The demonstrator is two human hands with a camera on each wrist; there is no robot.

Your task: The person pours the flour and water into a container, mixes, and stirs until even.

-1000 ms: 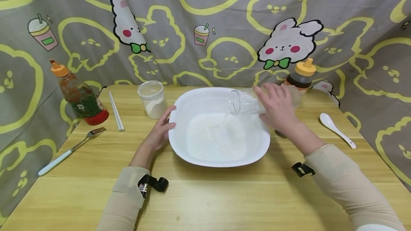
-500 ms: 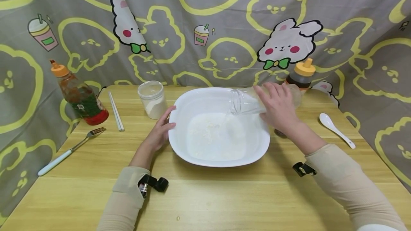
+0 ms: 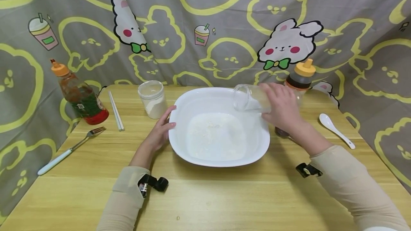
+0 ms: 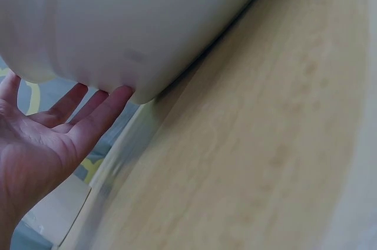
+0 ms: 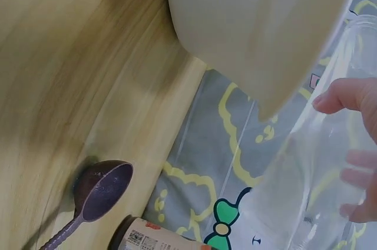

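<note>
Right hand [image 3: 282,108]: fingers [image 5: 339,95] are curled round a clear glass jar [image 3: 253,98], clamped on its body. I hold the jar on its side, mouth pointing away from the palm toward the left hand, over the far right rim of the white bowl [image 3: 179,142]. I see no stream at the mouth, and through the glass the jar looks empty or nearly so.

Left hand [image 3: 159,131]: fingers [image 4: 97,117] are straight and slightly spread, tips laid flat against the outer wall of the bowl, not gripping.

Between the two hands, the bowl floor holds a shallow pool of white liquid with some pale clumps of powder in it [image 3: 215,134].

Judgement: the pouring stage looks finished or close to it; the contents sit unmixed, so stirring seems to remain, and the jar is not yet set down.

Just below the right hand on the counter [image 3: 224,195] lies a dark spoon [image 5: 100,194]. Beyond the right knuckles stands an orange-capped bottle [image 3: 301,76]; further out lies a white spoon [image 3: 335,129].

Outward from the left fingers: a jar of white powder [image 3: 152,99], chopsticks [image 3: 116,111], a fork [image 3: 69,150] and a second orange-capped bottle [image 3: 78,93].
</note>
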